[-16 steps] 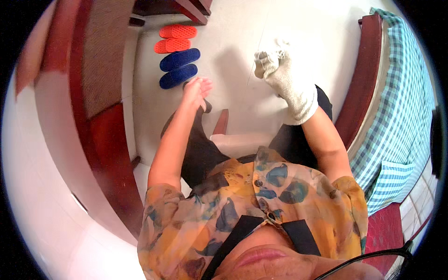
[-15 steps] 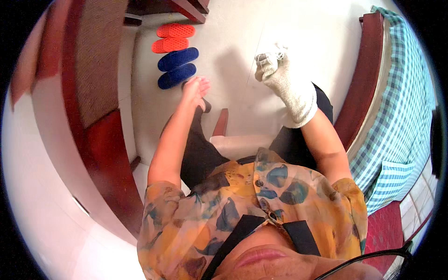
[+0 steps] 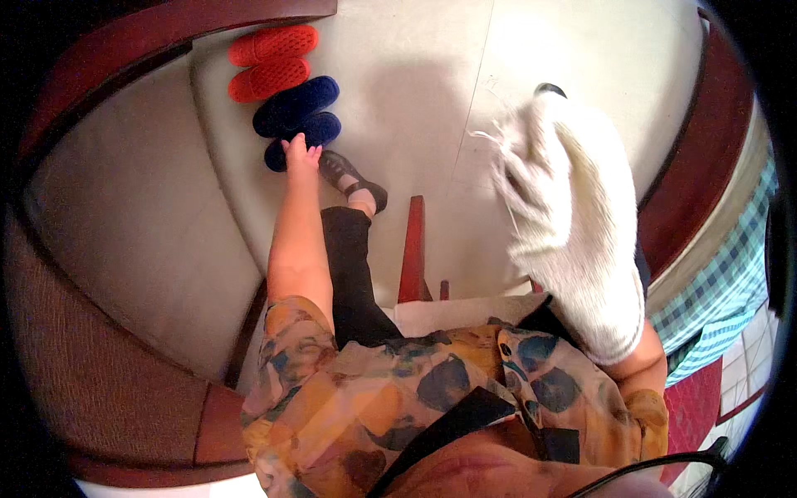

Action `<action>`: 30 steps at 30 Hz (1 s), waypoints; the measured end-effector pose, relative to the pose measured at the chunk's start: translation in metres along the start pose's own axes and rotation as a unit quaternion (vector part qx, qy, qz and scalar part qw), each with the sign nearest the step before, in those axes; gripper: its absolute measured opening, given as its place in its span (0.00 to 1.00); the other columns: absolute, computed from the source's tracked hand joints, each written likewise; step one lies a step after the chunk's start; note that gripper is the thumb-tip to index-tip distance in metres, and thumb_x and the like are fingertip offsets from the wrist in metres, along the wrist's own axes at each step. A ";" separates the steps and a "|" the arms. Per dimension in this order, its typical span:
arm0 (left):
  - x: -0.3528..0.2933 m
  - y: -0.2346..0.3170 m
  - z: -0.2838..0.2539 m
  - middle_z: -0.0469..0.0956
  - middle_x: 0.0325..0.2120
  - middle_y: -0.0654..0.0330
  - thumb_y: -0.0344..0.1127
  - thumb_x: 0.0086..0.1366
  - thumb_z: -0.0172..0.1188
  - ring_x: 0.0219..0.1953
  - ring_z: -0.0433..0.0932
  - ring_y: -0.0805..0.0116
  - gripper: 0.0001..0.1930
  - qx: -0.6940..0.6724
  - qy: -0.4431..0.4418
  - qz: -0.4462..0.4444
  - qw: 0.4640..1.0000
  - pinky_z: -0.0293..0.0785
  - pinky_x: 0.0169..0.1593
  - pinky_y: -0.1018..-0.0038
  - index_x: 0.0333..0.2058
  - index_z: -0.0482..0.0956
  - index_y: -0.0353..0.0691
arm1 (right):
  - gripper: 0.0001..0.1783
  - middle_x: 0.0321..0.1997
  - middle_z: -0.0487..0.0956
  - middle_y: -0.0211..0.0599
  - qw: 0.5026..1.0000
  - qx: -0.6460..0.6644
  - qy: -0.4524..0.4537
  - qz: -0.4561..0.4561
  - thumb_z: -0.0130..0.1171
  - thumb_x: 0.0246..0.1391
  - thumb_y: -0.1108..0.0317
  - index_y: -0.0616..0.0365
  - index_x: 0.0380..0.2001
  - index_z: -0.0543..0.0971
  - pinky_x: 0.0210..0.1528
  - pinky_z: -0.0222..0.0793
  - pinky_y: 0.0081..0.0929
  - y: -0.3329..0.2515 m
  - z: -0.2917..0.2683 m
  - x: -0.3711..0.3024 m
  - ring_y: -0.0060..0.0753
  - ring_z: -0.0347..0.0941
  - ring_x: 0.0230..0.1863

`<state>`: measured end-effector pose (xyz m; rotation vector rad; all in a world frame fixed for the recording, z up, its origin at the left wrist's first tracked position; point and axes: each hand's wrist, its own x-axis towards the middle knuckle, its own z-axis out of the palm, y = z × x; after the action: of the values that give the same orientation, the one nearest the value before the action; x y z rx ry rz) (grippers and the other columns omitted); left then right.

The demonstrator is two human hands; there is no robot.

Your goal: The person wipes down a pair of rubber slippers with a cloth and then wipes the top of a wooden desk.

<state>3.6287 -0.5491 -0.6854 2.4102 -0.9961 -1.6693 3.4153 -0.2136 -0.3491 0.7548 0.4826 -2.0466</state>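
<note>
My bare left hand [image 3: 300,152] stretches forward and down, fingers apart, with nothing held in it. It overlaps the nearer dark blue slipper [image 3: 320,129]; whether it touches the slipper I cannot tell. A white knitted glove [image 3: 602,216] covers my right hand [image 3: 573,191], raised close on the right side. Its fingers look curled in, and loose white threads hang off the fingertip end. Whatever the curled fingers may hold is hidden. The farther blue slipper [image 3: 290,108] lies alongside the nearer one.
Two orange-red slippers [image 3: 274,62] lie beyond the blue pair on the pale floor [image 3: 415,124]. A dark shoe [image 3: 357,181] is on my left foot. Dark red wooden furniture [image 3: 166,41] stands at the left, and a bed with a checked teal cover [image 3: 722,286] at the right.
My view has shifted and turned. The gloved right hand has come up nearer and appears much larger. My left hand has reached forward and down, now over the nearer blue slipper.
</note>
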 end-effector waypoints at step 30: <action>-0.128 -0.050 0.162 0.79 0.31 0.57 0.27 0.59 0.54 0.29 0.79 0.71 0.13 0.202 -0.372 0.213 0.880 0.74 0.29 0.79 0.43 0.75 0.35 | 0.27 0.59 0.63 0.34 0.981 -0.070 0.179 0.007 0.41 0.62 0.62 0.55 0.62 0.53 0.49 0.64 0.15 -0.006 0.040 0.047 0.22 0.66 0.49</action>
<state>3.4876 -0.3915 -0.6664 1.4553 -1.9594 -2.4050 3.3765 -0.2619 -0.3500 1.0419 0.8122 -1.8447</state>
